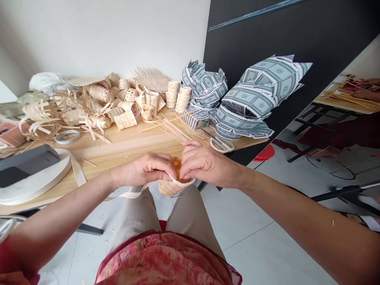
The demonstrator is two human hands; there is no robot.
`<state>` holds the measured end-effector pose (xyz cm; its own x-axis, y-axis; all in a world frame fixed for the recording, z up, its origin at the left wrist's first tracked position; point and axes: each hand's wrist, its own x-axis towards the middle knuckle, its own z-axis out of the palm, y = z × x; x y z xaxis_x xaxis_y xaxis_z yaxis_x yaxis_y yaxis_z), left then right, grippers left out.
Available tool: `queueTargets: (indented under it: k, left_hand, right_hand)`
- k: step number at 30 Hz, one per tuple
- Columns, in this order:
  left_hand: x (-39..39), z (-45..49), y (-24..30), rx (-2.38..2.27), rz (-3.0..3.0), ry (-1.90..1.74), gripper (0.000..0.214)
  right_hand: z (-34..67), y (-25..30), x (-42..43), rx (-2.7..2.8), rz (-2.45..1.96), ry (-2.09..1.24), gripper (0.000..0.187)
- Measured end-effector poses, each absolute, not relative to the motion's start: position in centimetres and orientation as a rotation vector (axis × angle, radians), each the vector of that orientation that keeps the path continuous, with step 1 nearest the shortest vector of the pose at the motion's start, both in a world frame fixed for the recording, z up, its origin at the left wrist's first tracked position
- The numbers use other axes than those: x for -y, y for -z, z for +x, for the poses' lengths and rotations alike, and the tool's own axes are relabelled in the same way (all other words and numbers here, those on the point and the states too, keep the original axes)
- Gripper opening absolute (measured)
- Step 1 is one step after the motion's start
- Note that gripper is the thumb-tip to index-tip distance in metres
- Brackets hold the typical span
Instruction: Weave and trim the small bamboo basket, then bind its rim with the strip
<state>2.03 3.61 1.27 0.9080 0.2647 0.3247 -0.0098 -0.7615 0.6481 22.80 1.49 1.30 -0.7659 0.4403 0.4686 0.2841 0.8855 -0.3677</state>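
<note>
A small woven basket (168,189) is held above my lap, tilted so that its orange-lit inside shows. White tape runs along its rim. My left hand (148,169) pinches the rim and tape on the left side. On the right, my right hand (206,164) is closed over the rim, with its fingertips partly inside the basket. A pale loose ribbon (130,194) trails left from the basket, below my left wrist. Whether my right fingers also grip the tape is hidden.
A large tape roll (63,168) lies on the table's left under a dark grey box (29,164). Woven baskets (126,118) are heaped behind. Scissors (221,143), thin strips (173,126) and folded card pieces (249,95) lie right. Another person's hand (368,92) shows far right.
</note>
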Motion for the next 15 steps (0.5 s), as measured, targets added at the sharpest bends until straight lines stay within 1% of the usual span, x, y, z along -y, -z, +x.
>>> queueTargets:
  k: [6, 12, 15]
  left_hand:
    - [-3.6, 2.2, -1.2, -0.194, 2.403, -0.548, 0.029]
    - [-3.9, 2.2, -1.0, -0.272, 2.390, -0.500, 0.023]
    - [-4.2, 2.1, -0.8, -0.291, 2.391, -0.500, 0.021]
  right_hand:
    - [22.3, -1.4, -1.2, 2.511, -0.451, -0.398, 0.025]
    - [22.7, -1.6, -1.8, 2.559, -0.506, -0.448, 0.016]
    - [23.0, -1.5, -2.5, 2.575, -0.495, -0.401, 0.014]
